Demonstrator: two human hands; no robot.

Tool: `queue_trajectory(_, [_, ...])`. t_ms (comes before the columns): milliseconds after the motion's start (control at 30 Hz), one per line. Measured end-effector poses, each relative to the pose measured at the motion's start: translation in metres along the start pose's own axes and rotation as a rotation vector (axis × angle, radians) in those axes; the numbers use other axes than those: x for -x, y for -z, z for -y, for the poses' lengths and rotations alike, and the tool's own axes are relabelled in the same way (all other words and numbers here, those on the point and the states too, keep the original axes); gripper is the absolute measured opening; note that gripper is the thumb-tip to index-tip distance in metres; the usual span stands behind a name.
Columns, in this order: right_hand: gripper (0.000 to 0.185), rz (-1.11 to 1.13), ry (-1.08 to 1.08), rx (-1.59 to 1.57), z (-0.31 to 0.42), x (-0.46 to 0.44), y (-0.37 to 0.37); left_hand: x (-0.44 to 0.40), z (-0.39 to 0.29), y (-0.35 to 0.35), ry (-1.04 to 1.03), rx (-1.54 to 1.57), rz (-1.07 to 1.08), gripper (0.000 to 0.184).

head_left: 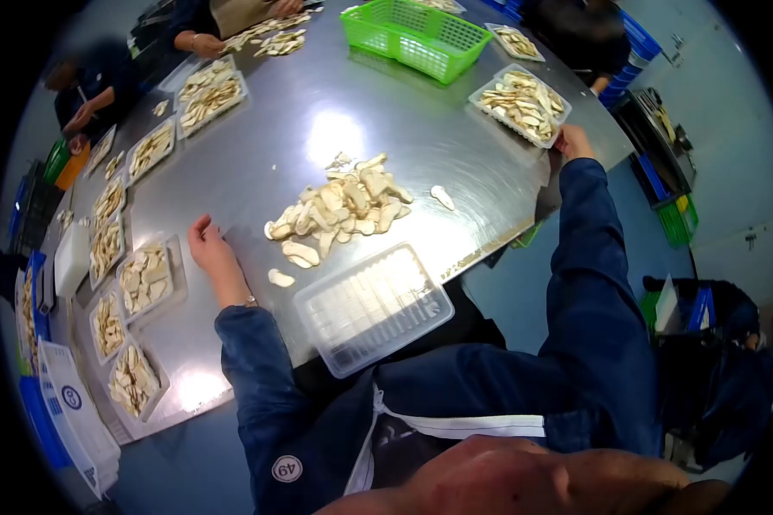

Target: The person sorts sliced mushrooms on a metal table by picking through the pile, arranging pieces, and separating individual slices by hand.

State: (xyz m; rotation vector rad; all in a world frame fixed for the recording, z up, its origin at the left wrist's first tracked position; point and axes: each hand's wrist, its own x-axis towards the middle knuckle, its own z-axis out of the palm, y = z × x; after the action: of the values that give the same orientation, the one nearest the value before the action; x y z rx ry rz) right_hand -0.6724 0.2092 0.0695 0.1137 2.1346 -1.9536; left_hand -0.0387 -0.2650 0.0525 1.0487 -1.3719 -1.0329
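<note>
the right hand (574, 142) has its fingers at the near corner of a full tray (505, 121); i cannot tell how tight. the left hand (211, 249) holds nothing, fingers a bit bent. this looks like the step of placing the full tray. a next move calls for letting go gently, so no pale slices (524, 96) spill. between the hands sit a loose pile (339, 206) and, nearer the body, a see-through tray (378, 305) showing just its bumpy bottom. left of the left hand, more trays (179, 257) hold slices.
</note>
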Motion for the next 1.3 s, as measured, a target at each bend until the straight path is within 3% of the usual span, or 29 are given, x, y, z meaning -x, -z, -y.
queue_trajectory(133, [0.01, -0.03, 0.066, -0.228, -0.002, -0.038, -0.006, -0.005, 0.013, 0.0, -0.026, -0.022, -0.004, 0.026])
queue_trajectory(267, [0.029, -0.699, 0.559, 0.468, 0.015, -0.039, -0.047, 0.0, 0.009, 0.001, -0.012, 0.012, 0.002, 0.024])
queue_trajectory(333, [0.031, -0.435, 0.73, 0.244, 0.047, -0.016, -0.09, -0.003, 0.012, -0.003, -0.001, -0.013, 0.0, 0.024])
queue_trajectory(400, [0.028, 0.065, 0.726, -0.014, 0.084, 0.097, -0.184, -0.001, 0.011, -0.009, -0.022, -0.096, 0.007, 0.024])
queue_trajectory(467, [0.026, 0.581, 0.618, 0.173, 0.108, 0.204, -0.273, 0.006, 0.001, -0.017, -0.07, -0.248, 0.032, 0.022])
queue_trajectory(533, [0.027, 1.123, 0.686, 0.346, 0.104, 0.285, -0.364, 0.017, -0.016, -0.02, -0.108, -0.36, 0.1, 0.019])
queue_trajectory(600, [0.03, 1.464, 0.619, 0.51, 0.081, 0.369, -0.449, 0.021, -0.024, -0.021, -0.19, -0.417, 0.167, 0.02])
queue_trajectory(667, [0.04, 1.708, 0.358, 0.535, 0.045, 0.445, -0.512, 0.022, -0.019, -0.021, -0.316, -0.43, 0.14, 0.021])
queue_trajectory(700, [0.046, 1.704, 0.338, 0.649, 0.034, 0.482, -0.534, 0.024, -0.017, -0.021, -0.386, -0.395, 0.093, 0.021])
queue_trajectory(733, [0.045, 1.672, 0.301, 0.689, 0.021, 0.508, -0.557, 0.025, -0.023, -0.025, -0.185, -0.632, 0.15, 0.023])
queue_trajectory(767, [0.044, 1.636, 0.258, 0.732, 0.005, 0.527, -0.578, 0.018, -0.034, -0.017, -0.209, -1.093, 0.555, 0.028])
queue_trajectory(833, [0.034, 1.632, 0.09, 0.836, -0.019, 0.552, -0.613, 0.029, 0.003, -0.017, -0.245, -0.419, 0.242, 0.027])
queue_trajectory(967, [0.021, 1.447, -0.002, 0.704, -0.043, 0.57, -0.628, 0.033, -0.004, -0.012, -0.162, -0.431, 0.254, 0.024])
queue_trajectory(1100, [0.017, 1.332, 0.099, 0.753, -0.033, 0.539, -0.635, 0.031, -0.018, -0.014, -0.205, -0.505, 0.281, 0.021])
queue_trajectory(1167, [0.017, 1.341, 0.167, 0.811, -0.025, 0.498, -0.634, 0.03, -0.024, -0.017, -0.32, -0.692, 0.283, 0.02])
queue_trajectory(1233, [0.01, 1.27, 0.22, 0.741, -0.013, 0.443, -0.615, 0.032, -0.024, -0.02, -0.365, -0.459, 0.117, 0.014])
queue_trajectory(1300, [0.005, 1.135, 0.285, 0.799, 0.0, 0.345, -0.591, 0.03, -0.023, -0.022, -0.303, -0.455, 0.173, 0.016])
